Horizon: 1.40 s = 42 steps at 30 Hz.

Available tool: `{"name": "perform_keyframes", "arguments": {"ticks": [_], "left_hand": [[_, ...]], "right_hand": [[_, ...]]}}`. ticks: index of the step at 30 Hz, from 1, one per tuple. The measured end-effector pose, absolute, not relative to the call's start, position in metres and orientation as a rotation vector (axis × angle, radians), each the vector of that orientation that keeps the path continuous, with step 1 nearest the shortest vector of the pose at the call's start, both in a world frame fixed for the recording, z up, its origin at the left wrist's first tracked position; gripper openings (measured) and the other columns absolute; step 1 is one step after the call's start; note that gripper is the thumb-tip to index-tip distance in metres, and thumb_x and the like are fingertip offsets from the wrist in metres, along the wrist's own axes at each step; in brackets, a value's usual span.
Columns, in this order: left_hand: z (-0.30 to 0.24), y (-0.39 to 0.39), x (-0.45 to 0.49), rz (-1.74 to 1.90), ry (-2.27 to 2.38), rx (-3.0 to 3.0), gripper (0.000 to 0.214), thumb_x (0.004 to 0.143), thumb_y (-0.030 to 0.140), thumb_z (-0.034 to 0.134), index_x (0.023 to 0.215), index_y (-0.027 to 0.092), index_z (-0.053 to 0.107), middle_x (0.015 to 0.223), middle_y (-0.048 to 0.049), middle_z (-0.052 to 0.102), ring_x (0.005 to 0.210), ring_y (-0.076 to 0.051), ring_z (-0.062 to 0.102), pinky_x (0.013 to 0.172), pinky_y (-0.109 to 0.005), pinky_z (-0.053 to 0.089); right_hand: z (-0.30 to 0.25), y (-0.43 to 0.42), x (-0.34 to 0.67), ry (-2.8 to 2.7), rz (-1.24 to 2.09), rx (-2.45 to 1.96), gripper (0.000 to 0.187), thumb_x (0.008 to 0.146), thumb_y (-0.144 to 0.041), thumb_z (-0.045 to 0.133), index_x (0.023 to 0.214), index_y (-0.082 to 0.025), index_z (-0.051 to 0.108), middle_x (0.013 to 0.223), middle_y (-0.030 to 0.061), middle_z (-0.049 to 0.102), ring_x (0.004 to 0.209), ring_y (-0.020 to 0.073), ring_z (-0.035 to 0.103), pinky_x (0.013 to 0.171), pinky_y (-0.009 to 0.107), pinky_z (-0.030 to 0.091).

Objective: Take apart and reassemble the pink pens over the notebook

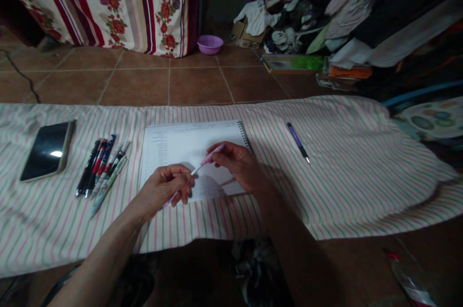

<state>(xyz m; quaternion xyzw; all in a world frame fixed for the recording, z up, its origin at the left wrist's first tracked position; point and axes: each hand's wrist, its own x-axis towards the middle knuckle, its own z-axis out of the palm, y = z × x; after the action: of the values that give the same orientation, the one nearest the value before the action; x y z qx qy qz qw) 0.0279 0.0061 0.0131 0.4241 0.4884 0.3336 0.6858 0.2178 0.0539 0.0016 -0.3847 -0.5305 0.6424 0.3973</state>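
Note:
Both my hands hold one pink and white pen above a spiral notebook that lies open on a striped cloth. My left hand is closed around the pen's lower end. My right hand pinches its pink upper end. Several pens lie side by side to the left of the notebook. A single purple pen rests on the cloth to the right.
A dark phone lies at the cloth's left end. Beyond the cloth are brown floor tiles, a purple bowl, a flowered hanging fabric and a heap of clothes and boxes at the back right.

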Motion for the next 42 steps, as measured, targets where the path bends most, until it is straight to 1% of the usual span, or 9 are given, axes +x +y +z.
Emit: {"name": "perform_keyframes", "arguments": {"ticks": [4,13,19,21,23,26,32,38,42], "left_hand": [[0.011,0.006,0.028,0.756,1.083,0.971,0.024,0.076,0.036,0.06,0.068,0.014,0.058,0.049,0.0002,0.058,0.038,-0.006,0.045,0.037,-0.018,0.028],[0.005,0.007,0.029,0.779,1.106,1.023,0.029,0.079,0.041,0.059,0.073,0.013,0.059,0.055,-0.0001,0.058,0.042,-0.006,0.047,0.039,-0.018,0.032],[0.008,0.008,0.033,0.88,1.186,0.98,0.031,0.07,0.039,0.068,0.085,0.013,0.059,0.062,-0.0006,0.062,0.042,-0.007,0.047,0.037,-0.019,0.028],[0.007,0.008,0.033,0.894,1.199,0.971,0.031,0.068,0.038,0.07,0.082,0.014,0.058,0.062,-0.0005,0.062,0.041,-0.006,0.044,0.037,-0.019,0.026],[0.005,0.008,0.033,0.869,1.207,0.998,0.03,0.068,0.038,0.071,0.079,0.013,0.059,0.061,-0.001,0.061,0.044,-0.007,0.045,0.04,-0.019,0.028],[0.001,0.007,0.033,0.834,1.213,1.052,0.03,0.071,0.038,0.068,0.086,0.013,0.064,0.062,-0.0012,0.059,0.051,-0.009,0.047,0.047,-0.021,0.034],[0.002,0.002,0.03,0.832,1.086,1.118,0.031,0.078,0.03,0.06,0.104,0.013,0.065,0.077,-0.0045,0.06,0.065,-0.011,0.05,0.057,-0.023,0.038],[-0.001,0.001,0.033,0.845,1.032,1.097,0.052,0.082,0.027,0.057,0.13,0.015,0.042,0.084,-0.0055,0.061,0.074,-0.014,0.054,0.066,-0.026,0.041],[-0.005,0.001,0.037,0.892,1.011,1.088,0.044,0.083,0.027,0.056,0.124,0.016,0.043,0.085,-0.0057,0.062,0.072,-0.012,0.053,0.064,-0.025,0.041]], "right_hand": [[0.001,0.051,0.21,-1.383,1.619,-1.067,0.013,0.072,-0.031,0.067,0.074,-0.02,0.063,0.07,-0.0014,0.065,0.061,0.0098,0.05,0.06,0.024,0.039],[0.0,0.049,0.2,-1.363,1.576,-1.128,0.022,0.067,-0.039,0.069,0.064,-0.02,0.059,0.06,-0.0031,0.058,0.056,0.0097,0.047,0.056,0.025,0.038],[-0.004,0.05,0.198,-1.281,1.553,-1.172,0.026,0.065,-0.042,0.071,0.065,-0.02,0.058,0.058,-0.0036,0.057,0.054,0.0093,0.049,0.054,0.024,0.041],[-0.004,0.049,0.197,-1.25,1.563,-1.165,0.027,0.065,-0.043,0.071,0.065,-0.02,0.057,0.059,-0.0029,0.06,0.054,0.0098,0.052,0.054,0.024,0.043],[-0.002,0.048,0.196,-1.228,1.583,-1.134,0.028,0.066,-0.043,0.07,0.066,-0.02,0.056,0.061,-0.0016,0.062,0.058,0.011,0.055,0.054,0.024,0.044],[0.001,0.046,0.195,-1.223,1.616,-1.093,0.026,0.067,-0.041,0.069,0.067,-0.02,0.055,0.065,-0.0002,0.065,0.062,0.0123,0.058,0.052,0.023,0.043],[0.005,0.044,0.195,-1.226,1.581,-1.11,0.019,0.068,-0.035,0.07,0.071,-0.019,0.06,0.066,-0.0025,0.061,0.054,0.0087,0.05,0.053,0.023,0.042],[0.002,0.044,0.194,-1.208,1.582,-1.128,0.018,0.066,-0.035,0.07,0.068,-0.02,0.06,0.068,-0.0029,0.061,0.056,0.0089,0.049,0.055,0.024,0.041],[-0.005,0.045,0.193,-1.272,1.465,-1.187,0.022,0.066,-0.039,0.069,0.067,-0.02,0.056,0.063,-0.0031,0.06,0.055,0.01,0.05,0.056,0.025,0.041]]}}
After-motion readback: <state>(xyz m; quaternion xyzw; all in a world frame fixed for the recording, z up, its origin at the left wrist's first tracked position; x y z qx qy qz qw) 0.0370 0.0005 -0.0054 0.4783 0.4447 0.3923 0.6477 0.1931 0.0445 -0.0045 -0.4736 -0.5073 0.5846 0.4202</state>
